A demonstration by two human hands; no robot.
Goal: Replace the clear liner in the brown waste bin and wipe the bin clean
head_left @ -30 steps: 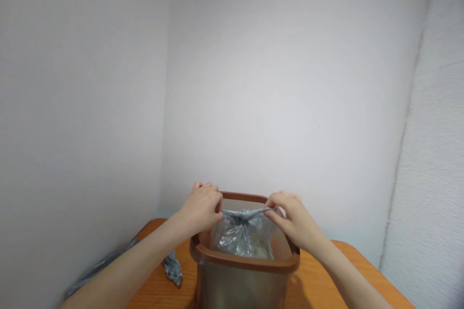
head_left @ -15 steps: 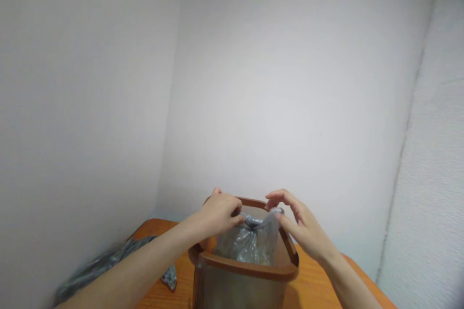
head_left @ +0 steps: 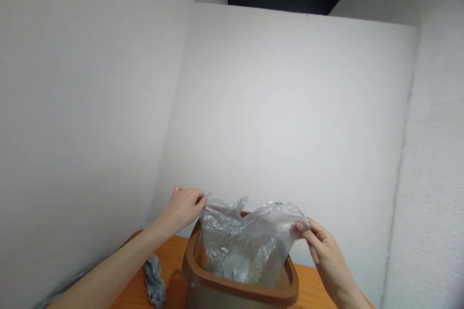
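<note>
A thin, clear plastic bag [head_left: 246, 239] is stretched wide between my two hands, its lower part down inside a bin [head_left: 232, 299] with a brown rim. My left hand [head_left: 186, 206] pinches the bag's upper left edge, just above the bin's left side. On the other side my right hand [head_left: 321, 244] grips the upper right edge between thumb and fingers, out past the rim. The bag's bottom is hidden behind the bin's front rim.
An orange-brown wooden table [head_left: 174, 260] carries the bin. Left of it lies a crumpled grey plastic bundle [head_left: 154, 281], and more grey plastic [head_left: 68, 284] shows behind my left forearm. White walls [head_left: 275, 120] stand close behind and to both sides.
My hands have moved apart, left hand to the left and right hand to the right. The gathered bag has been drawn up and spread open above the rim. The view has tilted upward slightly.
</note>
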